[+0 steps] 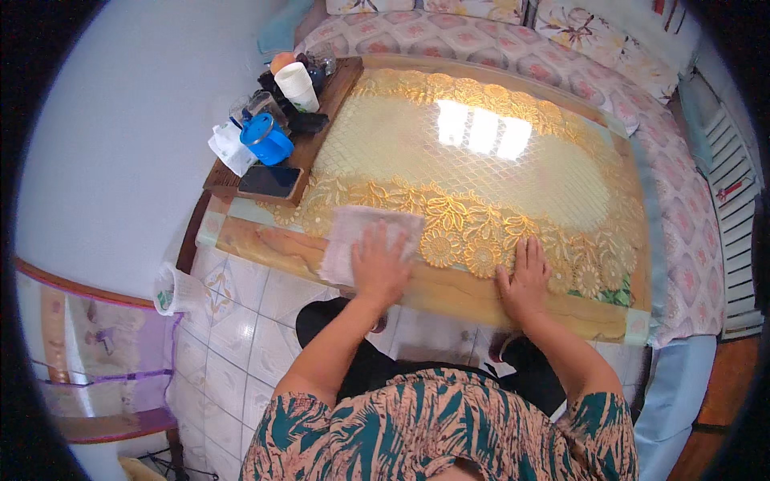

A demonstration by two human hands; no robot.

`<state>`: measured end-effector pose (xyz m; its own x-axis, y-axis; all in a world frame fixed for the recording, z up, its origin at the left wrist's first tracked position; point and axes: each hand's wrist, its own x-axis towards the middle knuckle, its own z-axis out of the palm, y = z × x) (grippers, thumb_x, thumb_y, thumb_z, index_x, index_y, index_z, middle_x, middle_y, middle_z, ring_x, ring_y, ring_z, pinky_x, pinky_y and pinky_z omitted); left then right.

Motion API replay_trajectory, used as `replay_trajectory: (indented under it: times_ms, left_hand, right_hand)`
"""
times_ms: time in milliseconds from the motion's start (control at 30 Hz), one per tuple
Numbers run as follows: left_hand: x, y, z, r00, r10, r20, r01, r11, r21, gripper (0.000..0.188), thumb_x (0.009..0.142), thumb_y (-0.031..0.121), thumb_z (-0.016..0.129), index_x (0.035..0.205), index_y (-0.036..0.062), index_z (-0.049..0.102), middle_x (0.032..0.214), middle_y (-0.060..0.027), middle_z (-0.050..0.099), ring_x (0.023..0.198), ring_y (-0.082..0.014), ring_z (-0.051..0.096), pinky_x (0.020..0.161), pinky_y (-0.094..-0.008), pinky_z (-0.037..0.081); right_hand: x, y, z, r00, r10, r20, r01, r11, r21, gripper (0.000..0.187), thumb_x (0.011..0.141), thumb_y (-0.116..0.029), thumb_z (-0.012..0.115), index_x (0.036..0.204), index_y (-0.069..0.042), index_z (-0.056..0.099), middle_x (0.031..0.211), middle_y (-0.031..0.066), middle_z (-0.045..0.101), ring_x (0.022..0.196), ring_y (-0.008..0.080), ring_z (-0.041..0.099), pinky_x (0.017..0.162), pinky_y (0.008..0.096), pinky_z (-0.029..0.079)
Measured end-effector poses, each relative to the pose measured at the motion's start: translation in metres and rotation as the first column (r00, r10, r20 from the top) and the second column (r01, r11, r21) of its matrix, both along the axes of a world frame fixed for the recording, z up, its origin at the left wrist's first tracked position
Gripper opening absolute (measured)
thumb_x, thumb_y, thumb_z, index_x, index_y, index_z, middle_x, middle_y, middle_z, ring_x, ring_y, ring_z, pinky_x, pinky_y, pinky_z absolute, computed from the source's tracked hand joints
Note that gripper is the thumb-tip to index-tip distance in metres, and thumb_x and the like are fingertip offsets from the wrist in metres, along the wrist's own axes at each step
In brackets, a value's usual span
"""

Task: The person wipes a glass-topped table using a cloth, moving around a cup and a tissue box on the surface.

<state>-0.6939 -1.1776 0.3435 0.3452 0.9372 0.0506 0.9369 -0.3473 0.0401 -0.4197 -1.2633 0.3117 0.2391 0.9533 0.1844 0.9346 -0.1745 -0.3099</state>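
My left hand (380, 268) lies flat with its fingers spread on a folded pale pink cloth (346, 227) near the table's front edge. The cloth rests partly on the gold lace-patterned border and partly on the wood-look edge. To the right, my right hand (524, 280) is open, fingers stretched forward, its palm by the front rim and nothing in it. Both touch the table (361, 128), whose glossy clear cover lies over a cream and gold patterned cloth.
Along the table's left side, a wooden tray (333, 100) carries a blue mug (267, 139), stacked paper cups (297, 86) and a phone (270, 181). A patterned sofa (449, 40) wraps the far and right sides. A white waste bin (178, 289) stands on the tiled floor at left.
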Motion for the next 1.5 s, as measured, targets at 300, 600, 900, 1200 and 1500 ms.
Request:
replay_trajectory:
  times_ms: [300,600,900,1200,1500]
  left_hand:
    - [0.135,0.014,-0.025,0.841,-0.444,0.311,0.44,0.894,0.087,0.064,0.079,0.043,0.06,0.139,0.0265,0.044,0.151,-0.0147,0.027,0.138,-0.038,0.024,0.108,-0.0605,0.016]
    - [0.095,0.185,-0.022,0.994,0.004,0.112,-0.011,0.998,0.064,0.055,0.09,0.045,0.044,0.142,0.0283,0.038,0.153,-0.0093,0.026,0.14,-0.0309,0.022,0.109,-0.0587,0.013]
    - [-0.019,0.177,-0.013,0.988,0.14,-0.068,-0.132,0.985,0.113,0.058,0.091,0.04,0.046,0.145,0.0279,0.032,0.154,-0.0106,0.022,0.141,-0.0317,0.02,0.107,-0.0631,0.012]
    - [0.1,-0.004,-0.029,0.862,-0.481,0.159,0.477,0.876,0.065,0.065,0.081,0.045,0.055,0.142,0.0274,0.039,0.154,-0.0095,0.024,0.142,-0.0322,0.018,0.106,-0.067,0.008]
    - [0.171,0.132,-0.023,0.905,-0.393,0.163,0.413,0.904,-0.115,0.065,0.085,0.05,0.047,0.144,0.0262,0.035,0.155,-0.006,0.02,0.144,-0.0304,0.012,0.109,-0.064,0.002]
  right_hand:
    - [0.004,-0.001,-0.003,0.999,0.028,0.021,-0.028,1.0,-0.011,0.069,0.084,-0.035,0.056,0.14,0.0,0.035,0.148,0.0234,0.028,0.137,0.0374,0.026,0.109,0.0489,0.02]
    - [0.003,0.001,0.004,0.999,0.016,0.032,-0.014,0.997,-0.072,0.071,0.082,-0.035,0.056,0.14,0.0,0.035,0.148,0.0223,0.029,0.138,0.0367,0.026,0.108,0.0496,0.02]
    - [-0.003,0.001,0.012,1.0,-0.005,-0.011,0.004,0.999,-0.05,0.069,0.08,-0.031,0.057,0.138,-0.001,0.037,0.148,0.021,0.03,0.137,0.0369,0.026,0.107,0.0493,0.02]
    - [0.0,0.004,0.004,1.0,-0.008,-0.019,0.007,1.0,-0.02,0.067,0.081,-0.029,0.057,0.138,0.0,0.037,0.148,0.0224,0.029,0.137,0.0374,0.026,0.109,0.0494,0.019]
    - [0.002,0.001,0.003,0.999,0.03,0.021,-0.029,0.997,-0.068,0.07,0.081,-0.032,0.057,0.139,0.001,0.035,0.147,0.025,0.029,0.136,0.0406,0.027,0.108,0.0512,0.021]
